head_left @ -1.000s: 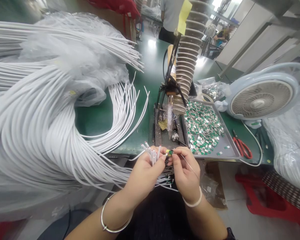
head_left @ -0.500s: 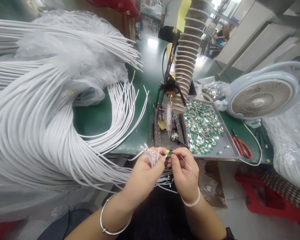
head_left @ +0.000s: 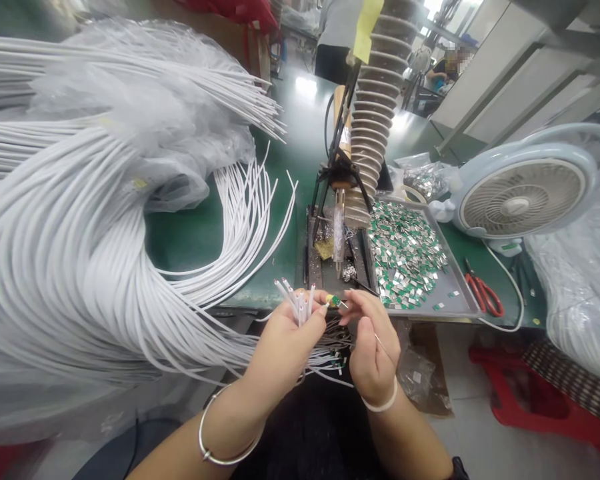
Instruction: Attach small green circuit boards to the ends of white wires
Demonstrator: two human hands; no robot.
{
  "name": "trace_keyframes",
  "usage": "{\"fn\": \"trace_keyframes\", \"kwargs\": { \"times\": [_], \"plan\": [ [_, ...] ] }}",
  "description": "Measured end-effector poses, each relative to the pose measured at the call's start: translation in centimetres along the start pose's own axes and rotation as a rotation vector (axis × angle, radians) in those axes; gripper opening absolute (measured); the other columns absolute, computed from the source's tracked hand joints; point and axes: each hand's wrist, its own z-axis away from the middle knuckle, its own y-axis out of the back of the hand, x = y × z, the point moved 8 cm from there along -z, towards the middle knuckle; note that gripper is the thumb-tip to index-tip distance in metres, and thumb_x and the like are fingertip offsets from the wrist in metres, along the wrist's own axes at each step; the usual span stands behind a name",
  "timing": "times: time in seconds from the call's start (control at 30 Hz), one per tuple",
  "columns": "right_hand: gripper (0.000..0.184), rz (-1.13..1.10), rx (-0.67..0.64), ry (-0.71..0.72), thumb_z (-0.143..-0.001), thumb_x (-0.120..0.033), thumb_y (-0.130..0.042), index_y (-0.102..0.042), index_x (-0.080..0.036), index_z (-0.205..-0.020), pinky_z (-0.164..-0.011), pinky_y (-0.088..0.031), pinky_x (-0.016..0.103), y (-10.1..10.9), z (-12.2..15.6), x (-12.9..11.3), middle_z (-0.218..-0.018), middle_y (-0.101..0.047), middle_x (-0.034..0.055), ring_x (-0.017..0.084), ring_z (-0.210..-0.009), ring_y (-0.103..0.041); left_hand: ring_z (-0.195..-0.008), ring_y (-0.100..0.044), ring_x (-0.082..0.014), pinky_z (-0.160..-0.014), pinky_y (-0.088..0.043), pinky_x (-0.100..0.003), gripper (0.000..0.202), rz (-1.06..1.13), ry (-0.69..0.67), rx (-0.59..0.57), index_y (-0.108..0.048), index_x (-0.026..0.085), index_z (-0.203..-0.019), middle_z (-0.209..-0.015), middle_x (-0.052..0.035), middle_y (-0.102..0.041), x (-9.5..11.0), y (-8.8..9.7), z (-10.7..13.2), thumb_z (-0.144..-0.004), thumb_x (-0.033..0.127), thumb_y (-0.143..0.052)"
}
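Note:
My left hand [head_left: 290, 340] grips a bunch of white cable ends [head_left: 296, 305] that fan upward from its fingers. A small green part with a yellow tip [head_left: 333, 301] sits at its fingertips. Those cables trail left into a huge white cable bundle [head_left: 55, 260]. My right hand [head_left: 373, 350] is curled just right of the green part, and a thin wire [head_left: 386, 350] runs along it. Its fingertips are slightly apart from the green part. Dark wires and small green parts [head_left: 336, 347] hang below my hands.
A soldering iron [head_left: 339, 230] stands in a holder on the green bench just ahead. To its right lies a metal tray [head_left: 453, 293] of green-and-silver parts, then red scissors [head_left: 484, 295] and a fan [head_left: 523, 189]. A person [head_left: 336, 40] stands farther back.
My right hand has drawn slightly right and down, away from the green part. My left hand has shifted a little left, tilting the cable ends leftward.

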Motion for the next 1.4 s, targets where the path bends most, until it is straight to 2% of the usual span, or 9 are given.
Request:
{"fn": "trace_keyframes", "kwargs": {
  "times": [0.13, 0.27, 0.5, 0.7, 0.93, 1.4],
  "plan": [
    [0.033, -0.076, 0.111, 0.010, -0.091, -0.018, -0.030, -0.046, -0.021, -0.121, -0.060, -0.055, 0.031, 0.2, 0.4, 0.4, -0.106, -0.060, 0.0111, 0.016, -0.082, -0.062, -0.057, -0.047, -0.0104, -0.058, -0.036, -0.023, 0.010, -0.044, 0.000, 0.036, -0.061, 0.018, -0.081, -0.070, 0.0033, -0.056, 0.0, 0.4, -0.3, -0.074, 0.025, -0.058],
    [0.026, -0.170, 0.214, 0.091, -0.091, -0.015, -0.033, -0.043, -0.022, -0.114, -0.058, -0.055, 0.030, 0.5, 0.6, 0.2, -0.101, -0.064, 0.0089, 0.016, -0.083, -0.065, -0.059, -0.049, -0.0122, -0.062, -0.037, -0.024, 0.012, -0.045, -0.014, 0.060, -0.061, 0.018, -0.082, -0.059, 0.0049, -0.052, 0.2, 0.4, -0.6, -0.072, 0.023, -0.058],
    [0.021, 0.009, 0.124, 0.134, -0.088, -0.011, -0.040, -0.052, -0.022, -0.102, -0.070, -0.058, 0.037, 0.2, 0.0, -0.4, -0.099, -0.064, 0.0090, 0.019, -0.089, -0.064, -0.059, -0.049, -0.0118, -0.059, -0.037, -0.023, 0.015, -0.007, 0.010, 0.057, -0.059, 0.016, -0.084, -0.060, 0.0047, -0.050, 0.8, -0.1, -0.7, -0.071, 0.024, -0.059],
    [0.020, 0.137, 0.126, 0.191, -0.087, -0.011, -0.043, -0.055, -0.022, -0.097, -0.076, -0.056, 0.041, 0.2, -0.9, -1.3, -0.092, -0.065, 0.0077, 0.020, -0.090, -0.064, -0.054, -0.046, -0.0088, -0.053, -0.034, -0.020, 0.016, 0.003, 0.007, 0.046, -0.059, 0.017, -0.085, -0.064, 0.0045, -0.055, 0.8, -0.4, -0.8, -0.072, 0.026, -0.060],
    [0.023, 0.181, 0.137, 0.220, -0.085, -0.007, -0.044, -0.056, -0.022, -0.097, -0.078, -0.054, 0.038, 0.1, -1.7, -1.6, -0.094, -0.063, 0.0068, 0.018, -0.091, -0.062, -0.054, -0.043, -0.0069, -0.056, -0.034, -0.020, 0.014, -0.004, -0.037, 0.031, -0.059, 0.017, -0.087, -0.067, 0.0057, -0.054, 1.2, -0.6, -1.0, -0.077, 0.027, -0.057],
    [0.021, 0.232, 0.164, 0.280, -0.085, -0.009, -0.046, -0.057, -0.022, -0.097, -0.079, -0.054, 0.040, 0.1, -2.4, -2.3, -0.093, -0.064, 0.0073, 0.019, -0.091, -0.062, -0.061, -0.047, -0.0084, -0.060, -0.037, -0.020, 0.013, 0.014, -0.072, 0.043, -0.057, 0.017, -0.087, -0.073, 0.0038, -0.055, 2.0, -0.8, -1.3, -0.078, 0.026, -0.057]
  ]
}}
